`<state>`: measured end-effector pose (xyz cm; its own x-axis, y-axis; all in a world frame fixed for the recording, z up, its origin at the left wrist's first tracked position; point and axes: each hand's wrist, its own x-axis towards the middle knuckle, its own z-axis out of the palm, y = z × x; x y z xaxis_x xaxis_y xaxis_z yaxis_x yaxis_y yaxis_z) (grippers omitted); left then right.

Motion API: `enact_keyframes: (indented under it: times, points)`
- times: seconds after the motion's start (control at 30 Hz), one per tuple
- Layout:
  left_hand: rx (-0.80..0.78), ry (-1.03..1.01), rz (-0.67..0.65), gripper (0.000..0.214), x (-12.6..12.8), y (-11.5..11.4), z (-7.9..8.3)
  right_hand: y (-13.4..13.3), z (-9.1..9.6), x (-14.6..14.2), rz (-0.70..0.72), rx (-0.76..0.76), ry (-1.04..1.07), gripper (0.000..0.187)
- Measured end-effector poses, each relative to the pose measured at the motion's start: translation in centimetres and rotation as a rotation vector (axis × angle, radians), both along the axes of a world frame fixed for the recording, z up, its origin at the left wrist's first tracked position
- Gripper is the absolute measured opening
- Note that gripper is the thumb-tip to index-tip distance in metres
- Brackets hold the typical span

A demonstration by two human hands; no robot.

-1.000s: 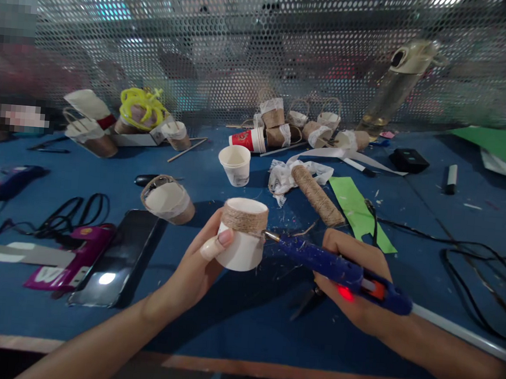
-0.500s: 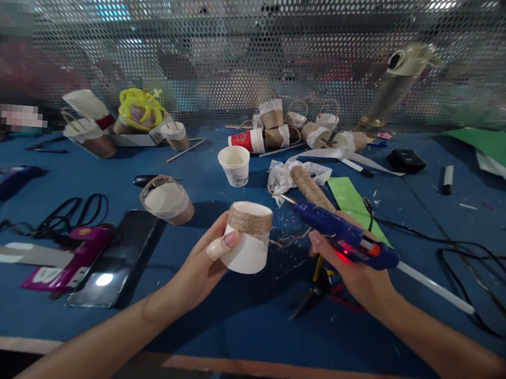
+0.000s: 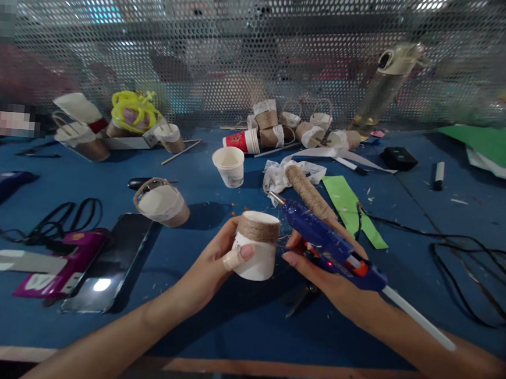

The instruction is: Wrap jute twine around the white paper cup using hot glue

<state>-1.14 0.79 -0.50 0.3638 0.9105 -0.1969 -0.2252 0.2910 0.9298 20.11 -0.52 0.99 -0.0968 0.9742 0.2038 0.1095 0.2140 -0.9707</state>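
Note:
My left hand [image 3: 212, 265] is wrapped round a small white paper cup [image 3: 256, 250] whose upper part is bound with brown twine. My right hand [image 3: 325, 274] grips a blue hot glue gun [image 3: 325, 241] with a white glue stick poking out behind and a red light glowing. The gun's nozzle points up and left, past the cup's rim, and my right fingers reach toward the cup's side. A spool of twine [image 3: 307, 192] lies just behind the gun on the blue table [image 3: 224, 327].
A twine-wrapped cup [image 3: 161, 201] lies on its side at left, beside a phone [image 3: 107, 263] and a pink case [image 3: 61, 265]. A plain white cup [image 3: 229, 165], a green paper strip [image 3: 351, 209], finished cup baskets [image 3: 284, 128], scissors [image 3: 299, 298] and black cables [image 3: 462, 253] are around. A perforated metal screen [image 3: 246, 49] stands behind.
The right hand has swung the glue gun's nozzle away from the cup's side, up and back, then brought the hand close beside the cup. The left hand shifted the cup slightly right.

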Motion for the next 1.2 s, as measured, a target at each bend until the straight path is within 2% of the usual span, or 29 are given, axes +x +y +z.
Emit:
enact_keyframes:
  times: [0.1, 0.2, 0.43, 0.6, 0.8, 1.03, 1.2]
  points:
    - [-0.014, 0.002, -0.002, 0.034, 0.1, 0.0, 0.0, 0.1, 0.5, 0.2, -0.019, -0.015, -0.042, 0.011]
    - [-0.023, -0.011, -0.007, 0.033, 0.2, 0.0, 0.0, 0.3, 0.7, 0.5, 0.032, -0.076, -0.063, 0.011]
    - [-0.022, -0.039, -0.056, 0.035, 0.3, -0.2, 0.0, 0.4, -0.2, 0.5, -0.009, -0.161, -0.049, 0.012]
    - [-0.023, -0.081, -0.047, 0.035, 0.4, -0.3, -0.3, 0.3, -0.9, 0.3, -0.051, -0.159, -0.012, 0.016]
    - [-0.047, -0.118, -0.048, 0.033, 0.6, -0.5, -0.2, 0.3, -0.9, 0.2, -0.056, -0.077, -0.093, 0.016]
    - [-0.095, -0.144, -0.043, 0.037, 0.8, -0.4, -0.1, 0.1, -0.7, -0.1, -0.058, -0.082, -0.073, 0.017]
    - [-0.116, -0.176, -0.154, 0.043, 0.8, -0.4, -0.1, -0.1, -0.5, -0.4, -0.142, -0.108, -0.082, 0.020]
